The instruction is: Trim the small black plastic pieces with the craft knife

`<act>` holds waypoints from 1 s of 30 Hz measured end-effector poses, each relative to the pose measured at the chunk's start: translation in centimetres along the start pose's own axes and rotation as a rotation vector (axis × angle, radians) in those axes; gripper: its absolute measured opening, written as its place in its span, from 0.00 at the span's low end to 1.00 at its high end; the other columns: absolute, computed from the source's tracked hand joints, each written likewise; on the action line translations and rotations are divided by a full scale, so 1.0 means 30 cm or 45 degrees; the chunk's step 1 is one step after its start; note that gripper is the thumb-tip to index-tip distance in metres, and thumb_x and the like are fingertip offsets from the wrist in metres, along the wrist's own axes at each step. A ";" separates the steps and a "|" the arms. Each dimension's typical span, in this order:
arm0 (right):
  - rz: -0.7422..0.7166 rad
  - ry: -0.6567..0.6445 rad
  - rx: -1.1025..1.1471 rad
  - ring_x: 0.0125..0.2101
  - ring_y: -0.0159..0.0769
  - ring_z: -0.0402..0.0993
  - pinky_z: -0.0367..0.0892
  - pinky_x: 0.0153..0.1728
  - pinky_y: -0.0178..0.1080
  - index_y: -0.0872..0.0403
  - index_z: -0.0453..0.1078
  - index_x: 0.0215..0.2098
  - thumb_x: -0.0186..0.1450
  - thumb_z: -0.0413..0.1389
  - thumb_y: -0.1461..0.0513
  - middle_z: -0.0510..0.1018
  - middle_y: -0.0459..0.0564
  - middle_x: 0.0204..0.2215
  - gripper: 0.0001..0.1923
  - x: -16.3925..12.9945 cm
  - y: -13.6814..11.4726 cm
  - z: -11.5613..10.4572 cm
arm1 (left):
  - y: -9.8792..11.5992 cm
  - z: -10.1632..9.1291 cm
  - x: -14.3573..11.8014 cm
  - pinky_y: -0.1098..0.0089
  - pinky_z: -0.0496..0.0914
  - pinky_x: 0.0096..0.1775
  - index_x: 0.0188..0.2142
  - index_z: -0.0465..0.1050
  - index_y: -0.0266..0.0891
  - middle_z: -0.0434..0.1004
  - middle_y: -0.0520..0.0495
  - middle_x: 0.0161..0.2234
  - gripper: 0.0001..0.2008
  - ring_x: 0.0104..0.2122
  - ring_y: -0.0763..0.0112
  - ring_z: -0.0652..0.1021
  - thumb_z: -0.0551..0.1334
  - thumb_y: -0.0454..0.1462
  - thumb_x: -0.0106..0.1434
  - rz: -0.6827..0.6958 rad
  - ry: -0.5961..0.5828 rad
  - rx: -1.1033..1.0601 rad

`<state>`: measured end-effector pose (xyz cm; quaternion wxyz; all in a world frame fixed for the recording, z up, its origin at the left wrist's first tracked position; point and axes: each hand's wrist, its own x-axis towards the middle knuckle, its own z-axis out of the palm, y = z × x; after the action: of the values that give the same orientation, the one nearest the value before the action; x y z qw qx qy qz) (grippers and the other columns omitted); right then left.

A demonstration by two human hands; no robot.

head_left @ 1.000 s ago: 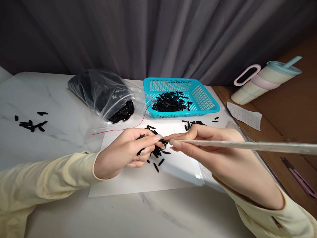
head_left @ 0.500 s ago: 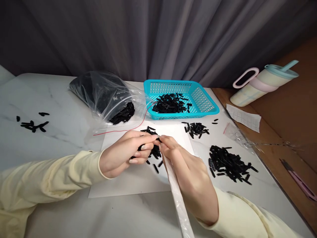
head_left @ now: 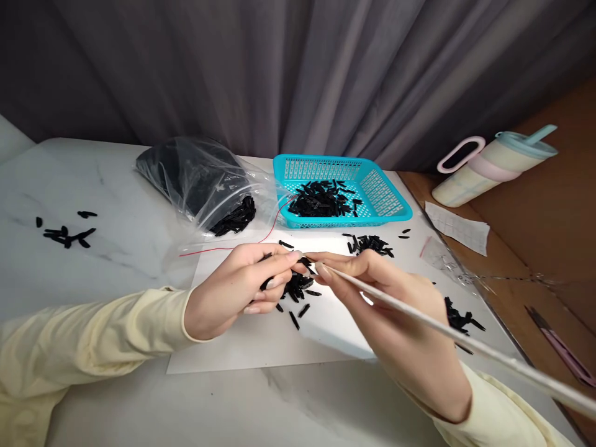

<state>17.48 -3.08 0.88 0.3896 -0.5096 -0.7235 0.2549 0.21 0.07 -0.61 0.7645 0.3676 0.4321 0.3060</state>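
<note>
Pinching one long clear plastic sleeve [head_left: 447, 332] at its mouth, the right hand [head_left: 395, 316] meets the left hand [head_left: 237, 288], whose fingers [head_left: 284, 264] clench several small black pieces [head_left: 298, 287] above one white sheet [head_left: 261, 341] on the counter [head_left: 116, 205]; one turquoise basket [head_left: 339, 192] and one clear bag [head_left: 205, 180] sit behind.

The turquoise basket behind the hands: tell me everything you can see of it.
The turquoise basket is a shallow rectangular tray that looks like plastic, its walls and floor pierced with rows of slots. It sits flat on the white marbled table, at the far edge, before the grey curtain. A loose heap of small black pieces lies in its left half. The clear plastic bag seems to touch its left end, and a red thread runs up towards that corner. Neither hand touches it.
</note>
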 end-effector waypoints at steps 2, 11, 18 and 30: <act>-0.008 0.015 0.002 0.35 0.41 0.79 0.74 0.30 0.33 0.53 0.69 0.27 0.64 0.57 0.65 0.81 0.48 0.35 0.07 0.011 0.002 -0.037 | 0.005 0.002 -0.003 0.83 0.48 0.14 0.30 0.71 0.34 0.52 0.59 0.18 0.11 0.15 0.86 0.52 0.59 0.40 0.63 0.001 -0.013 0.012; -0.685 -0.172 -1.062 0.48 0.50 0.73 0.75 0.43 0.47 0.61 0.69 0.50 0.68 0.43 0.71 0.76 0.61 0.46 0.17 -0.097 0.276 -0.093 | 0.006 0.007 -0.019 0.82 0.48 0.14 0.28 0.70 0.34 0.51 0.60 0.14 0.10 0.13 0.86 0.51 0.58 0.38 0.63 0.003 -0.171 0.047; -0.847 -0.216 -1.155 0.53 0.50 0.66 0.73 0.46 0.49 0.64 0.66 0.53 0.68 0.41 0.72 0.73 0.63 0.49 0.19 -0.185 0.347 -0.083 | -0.004 0.014 -0.037 0.81 0.48 0.15 0.29 0.69 0.34 0.51 0.61 0.12 0.10 0.13 0.85 0.51 0.58 0.39 0.63 0.084 -0.220 0.158; -0.357 0.280 -0.423 0.22 0.34 0.77 0.74 0.24 0.33 0.51 0.73 0.41 0.61 0.57 0.71 0.82 0.46 0.29 0.13 -0.210 0.124 -0.051 | -0.027 0.014 -0.050 0.81 0.48 0.15 0.29 0.70 0.36 0.48 0.61 0.12 0.10 0.14 0.84 0.50 0.59 0.40 0.63 0.105 -0.241 0.159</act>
<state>21.87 -7.71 -3.01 0.4085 -0.4861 -0.7723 0.0187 0.05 -1.66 -0.47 0.7643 0.4592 0.3606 0.2736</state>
